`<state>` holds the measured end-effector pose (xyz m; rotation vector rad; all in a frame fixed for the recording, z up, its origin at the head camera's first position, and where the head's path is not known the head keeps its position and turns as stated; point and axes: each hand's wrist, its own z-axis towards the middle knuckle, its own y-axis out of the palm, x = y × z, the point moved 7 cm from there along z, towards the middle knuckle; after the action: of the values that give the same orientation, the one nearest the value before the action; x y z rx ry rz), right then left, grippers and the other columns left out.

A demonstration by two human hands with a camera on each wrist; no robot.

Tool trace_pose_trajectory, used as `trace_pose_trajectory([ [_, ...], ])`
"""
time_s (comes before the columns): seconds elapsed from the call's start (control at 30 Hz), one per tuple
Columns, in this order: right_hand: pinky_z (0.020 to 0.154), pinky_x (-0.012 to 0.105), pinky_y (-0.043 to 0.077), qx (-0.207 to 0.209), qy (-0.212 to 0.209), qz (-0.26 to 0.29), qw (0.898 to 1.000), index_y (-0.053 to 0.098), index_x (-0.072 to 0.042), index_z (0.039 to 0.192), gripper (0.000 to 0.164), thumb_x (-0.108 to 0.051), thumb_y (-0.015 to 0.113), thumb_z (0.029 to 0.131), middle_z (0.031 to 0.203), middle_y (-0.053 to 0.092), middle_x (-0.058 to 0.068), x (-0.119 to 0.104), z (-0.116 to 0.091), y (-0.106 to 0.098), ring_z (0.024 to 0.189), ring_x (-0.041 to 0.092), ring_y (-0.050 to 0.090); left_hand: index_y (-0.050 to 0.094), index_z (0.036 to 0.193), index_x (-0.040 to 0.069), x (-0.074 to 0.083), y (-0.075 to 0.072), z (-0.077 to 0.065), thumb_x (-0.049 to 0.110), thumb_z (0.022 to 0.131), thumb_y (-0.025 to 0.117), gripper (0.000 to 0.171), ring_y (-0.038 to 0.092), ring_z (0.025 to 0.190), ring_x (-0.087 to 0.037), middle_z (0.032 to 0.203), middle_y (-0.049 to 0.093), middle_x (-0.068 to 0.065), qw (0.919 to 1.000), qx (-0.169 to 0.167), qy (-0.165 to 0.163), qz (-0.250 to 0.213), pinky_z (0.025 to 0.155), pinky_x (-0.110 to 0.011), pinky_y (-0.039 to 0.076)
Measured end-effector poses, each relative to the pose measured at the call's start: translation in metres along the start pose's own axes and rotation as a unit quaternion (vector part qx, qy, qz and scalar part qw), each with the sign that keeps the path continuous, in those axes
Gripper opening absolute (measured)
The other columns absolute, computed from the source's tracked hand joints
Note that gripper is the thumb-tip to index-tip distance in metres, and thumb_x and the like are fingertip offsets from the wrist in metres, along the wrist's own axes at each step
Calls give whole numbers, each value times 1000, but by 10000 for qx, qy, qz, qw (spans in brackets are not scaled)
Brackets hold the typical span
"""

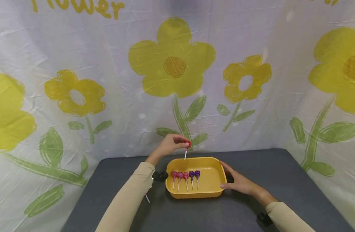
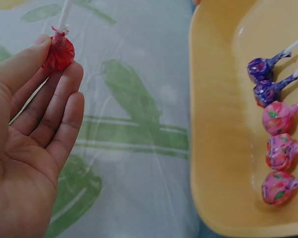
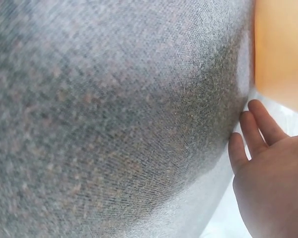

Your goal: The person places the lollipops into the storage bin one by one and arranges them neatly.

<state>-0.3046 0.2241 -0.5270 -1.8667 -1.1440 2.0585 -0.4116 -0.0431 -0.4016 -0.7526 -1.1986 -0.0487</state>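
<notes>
Above the back edge of the yellow tray (image 1: 212, 188), my left hand (image 1: 175, 143) pinches a red-wrapped lollipop (image 2: 61, 53) by its round head between thumb and fingers. In the head view its white stick points down. My right hand (image 1: 240, 182) touches the tray's right end, thumb near the front and a finger at the back corner. Its other fingers stretch out apart from the tray in the right wrist view. Inside the tray, pink lollipops (image 2: 278, 118) and two purple lollipops (image 2: 260, 69) lie side by side in a row, sticks toward me.
A dark grey table (image 1: 195, 214) carries the tray. Left of the tray, a white stick (image 1: 147, 198) shows beside my left sleeve, which hides its other end. Behind the table hangs a white curtain (image 1: 122, 129) printed with yellow flowers.
</notes>
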Motion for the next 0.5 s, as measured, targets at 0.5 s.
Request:
trace_pose_trajectory([
  [0.5,104,73,33,12,50,-60,10000,9,-30,160,96,-35,74,89,151,44,20,2,0,0,141,43,39,74,112,10,-17,47,10,25,91,72,26,70,104,-35,107,76,-10,9945,-875,-472,-330,91,-37,58],
])
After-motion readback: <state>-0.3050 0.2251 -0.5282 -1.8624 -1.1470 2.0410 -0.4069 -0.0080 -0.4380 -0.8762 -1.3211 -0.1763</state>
